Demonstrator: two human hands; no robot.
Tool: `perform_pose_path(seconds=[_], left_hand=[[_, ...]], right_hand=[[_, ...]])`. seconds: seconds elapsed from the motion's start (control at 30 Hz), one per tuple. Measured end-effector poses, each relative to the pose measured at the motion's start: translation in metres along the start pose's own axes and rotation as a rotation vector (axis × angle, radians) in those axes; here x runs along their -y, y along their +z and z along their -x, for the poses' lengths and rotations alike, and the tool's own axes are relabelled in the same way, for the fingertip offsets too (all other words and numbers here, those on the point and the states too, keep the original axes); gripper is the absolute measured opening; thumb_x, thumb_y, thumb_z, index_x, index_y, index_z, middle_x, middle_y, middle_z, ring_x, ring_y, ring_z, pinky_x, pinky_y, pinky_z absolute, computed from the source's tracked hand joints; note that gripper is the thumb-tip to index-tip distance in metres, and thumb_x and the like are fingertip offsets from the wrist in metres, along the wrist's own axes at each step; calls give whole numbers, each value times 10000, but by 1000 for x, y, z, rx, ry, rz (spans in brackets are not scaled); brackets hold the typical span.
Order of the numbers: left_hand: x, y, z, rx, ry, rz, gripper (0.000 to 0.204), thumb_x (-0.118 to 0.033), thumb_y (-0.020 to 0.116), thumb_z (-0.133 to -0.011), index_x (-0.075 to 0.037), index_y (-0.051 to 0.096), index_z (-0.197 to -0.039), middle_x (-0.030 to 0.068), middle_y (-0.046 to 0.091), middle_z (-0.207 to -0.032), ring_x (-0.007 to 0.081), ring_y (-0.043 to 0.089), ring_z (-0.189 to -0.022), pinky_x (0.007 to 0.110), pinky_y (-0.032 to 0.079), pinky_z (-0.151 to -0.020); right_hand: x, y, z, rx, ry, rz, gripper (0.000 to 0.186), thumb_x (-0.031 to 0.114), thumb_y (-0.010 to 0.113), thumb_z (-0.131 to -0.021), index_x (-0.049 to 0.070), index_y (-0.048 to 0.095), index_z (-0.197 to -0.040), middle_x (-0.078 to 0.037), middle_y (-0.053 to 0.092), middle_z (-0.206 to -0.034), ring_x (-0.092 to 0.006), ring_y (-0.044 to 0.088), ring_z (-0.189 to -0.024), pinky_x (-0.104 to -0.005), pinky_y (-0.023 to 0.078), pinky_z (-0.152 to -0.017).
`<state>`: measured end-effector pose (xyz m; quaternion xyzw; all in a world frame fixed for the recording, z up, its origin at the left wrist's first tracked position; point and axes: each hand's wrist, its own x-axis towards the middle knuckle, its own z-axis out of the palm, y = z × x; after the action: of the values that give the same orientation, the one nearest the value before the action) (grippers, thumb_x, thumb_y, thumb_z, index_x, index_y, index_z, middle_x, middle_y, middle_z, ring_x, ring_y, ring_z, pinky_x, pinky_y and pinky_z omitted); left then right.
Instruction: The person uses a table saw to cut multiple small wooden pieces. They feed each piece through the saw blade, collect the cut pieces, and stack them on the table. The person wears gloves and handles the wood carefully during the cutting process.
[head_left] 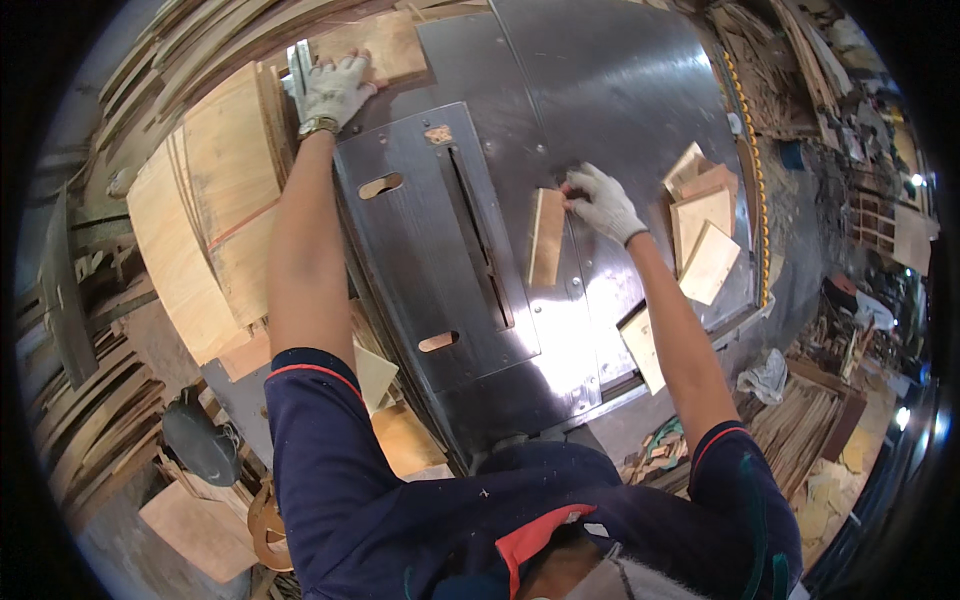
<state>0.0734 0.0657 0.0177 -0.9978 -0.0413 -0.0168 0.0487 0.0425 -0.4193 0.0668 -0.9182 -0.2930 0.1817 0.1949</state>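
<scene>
Steel, dark and glossy, is what I see most of: a table-saw surface [600,90] with a bolted insert plate [430,250] whose long blade slot [478,235] I take as my landmark. Just right of that slot a narrow plywood strip [546,238] lies flat along the same line, and the right hand [602,203], in a white knit glove, is on the strip's far right corner, fingers bent and pinching or pressing its edge; I cannot tell which. Farther right of the slot, near the surface's edge, sits a loose heap of small cut plywood squares [705,235], clear of the hand. One more offcut [643,348] lies right of the slot's near end, close to the right forearm. Far to the left of the slot and beyond its far end, the left hand [335,88], also gloved, with a watch at the wrist, lies palm down with fingers spread on a plywood sheet [385,48] at the surface's far left corner, beside a metal bracket [299,72]. Left of the slot, off the surface, a stack of large curved plywood sheets [215,210] leans beside the left forearm.
</scene>
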Motion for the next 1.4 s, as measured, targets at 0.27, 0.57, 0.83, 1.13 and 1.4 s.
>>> perform_pose_path(seconds=[0.27, 0.57, 0.83, 1.13, 1.4], left_hand=[[13, 19, 8, -729, -123, 146, 202, -247, 608, -940, -115, 704, -1058, 176, 656, -1229, 328, 580, -1201, 468, 431, -1031], [-74, -98, 169, -1062, -490, 1327, 336, -225, 437, -1073, 55, 623, -1085, 124, 631, -994, 216, 596, -903, 373, 518, -831], [-263, -129, 431, -297, -841, 1409, 475, -386, 479, -1068, 47, 573, -1239, 93, 612, -1095, 182, 545, -930, 337, 470, -842], [-501, -182, 347, 7, -583, 1921, 555, -329, 449, -1062, 118, 463, -1392, 204, 528, -1372, 268, 542, -1172, 404, 412, -1050], [-577, -192, 246, 131, -429, 2047, 525, -289, 476, -1024, -16, 381, -1463, 186, 497, -1440, 307, 553, -1218, 434, 450, -1025]], right_hand=[[1, 33, 131, -261, 513, -173, 412, 149, 709, -785, 49, 620, -1175, -188, 634, -1123, -373, 642, -1001, -439, 535, -880], [70, 74, 173, -193, 741, -36, 812, 439, 777, -772, -15, 431, -1349, -253, 531, -1327, -388, 607, -1167, -451, 515, -961], [19, 54, 266, 12, 499, -751, 522, 352, 738, -794, -5, 625, -1158, -216, 693, -1019, -296, 670, -931, -401, 514, -872], [-55, 65, 539, -181, 670, -1087, 475, 324, 699, -859, 44, 625, -1236, -50, 666, -918, -150, 599, -788, -311, 499, -687], [-109, 205, 701, -515, 1322, -1163, 379, 291, 691, -882, -16, 643, -1098, -96, 643, -701, -202, 615, -582, -396, 506, -548]])
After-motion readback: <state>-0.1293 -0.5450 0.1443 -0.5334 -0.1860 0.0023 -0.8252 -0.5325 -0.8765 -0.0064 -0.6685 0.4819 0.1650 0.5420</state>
